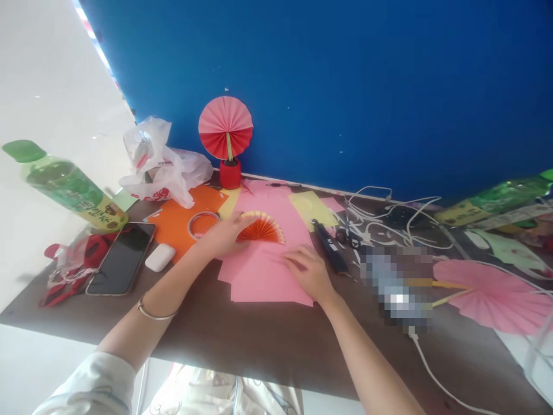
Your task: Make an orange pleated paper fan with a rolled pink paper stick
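Observation:
A small pleated orange paper fan (259,229) with a pale yellow rim lies half spread on pink paper sheets (270,276). My left hand (227,235) is closed on its left end, fingers over the top edge and thumb below. Just right of the fan, my right hand (309,271) hovers low over the pink sheets, its fingertips drawn together. A faint blurred streak shows at those fingertips; what they pinch, if anything, I cannot make out.
Behind stands a round pink-and-red paper fan (225,128) in a red pot (230,174). Leftward are a plastic bag (168,173), green bottle (71,187), phone (121,259) and white earphone case (160,257). To the right lie a dark stick-like tool (330,248), white cables (391,230) and a pink fan (496,294).

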The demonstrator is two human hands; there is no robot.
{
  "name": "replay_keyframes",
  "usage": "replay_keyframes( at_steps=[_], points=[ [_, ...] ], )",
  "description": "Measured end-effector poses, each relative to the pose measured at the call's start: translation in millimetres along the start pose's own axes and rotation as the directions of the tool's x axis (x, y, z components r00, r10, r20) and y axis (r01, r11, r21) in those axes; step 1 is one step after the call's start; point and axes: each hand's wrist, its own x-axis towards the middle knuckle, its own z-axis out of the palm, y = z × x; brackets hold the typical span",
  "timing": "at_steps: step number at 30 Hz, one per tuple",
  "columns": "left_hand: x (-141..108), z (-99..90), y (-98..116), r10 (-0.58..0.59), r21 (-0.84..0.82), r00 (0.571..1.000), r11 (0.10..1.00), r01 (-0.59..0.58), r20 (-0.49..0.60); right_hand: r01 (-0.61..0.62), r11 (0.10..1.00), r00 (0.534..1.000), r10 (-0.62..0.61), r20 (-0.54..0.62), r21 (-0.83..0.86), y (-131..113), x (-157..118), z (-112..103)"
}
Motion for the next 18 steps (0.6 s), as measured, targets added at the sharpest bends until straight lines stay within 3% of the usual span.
replay_keyframes(
  at_steps=[3, 5, 9, 12, 18],
  points=[
    [4, 0.2, -2, 0.043, 0.189, 0.998, 0.981, -0.033, -0.048, -0.02, 0.999, 0.994, 0.023, 0.105, -0.031, 6, 4, 2],
    [8, 1.6, -8, 0.147, 0.215, 0.987, 0.968, -0.131, -0.059, -0.046, 0.999, 0.987, 0.048, 0.156, -0.02, 9, 6, 4],
    [18, 9.6, -23, 0.318, 0.077, 0.947, 0.946, -0.315, -0.034, -0.129, 0.989, 0.982, 0.118, 0.15, 0.069, 14, 9, 8],
    [20, 13.5, -31, 0.345, 0.001, 0.936, 0.938, -0.345, -0.066, -0.177, 0.977, 0.981, 0.166, 0.095, 0.122, 12, 13, 12],
    [19, 9.6, -32, 0.374, -0.051, 0.927, 0.926, -0.374, -0.017, -0.218, 0.973, 0.976, 0.216, 0.038, 0.073, 0, 19, 16]
  ],
)
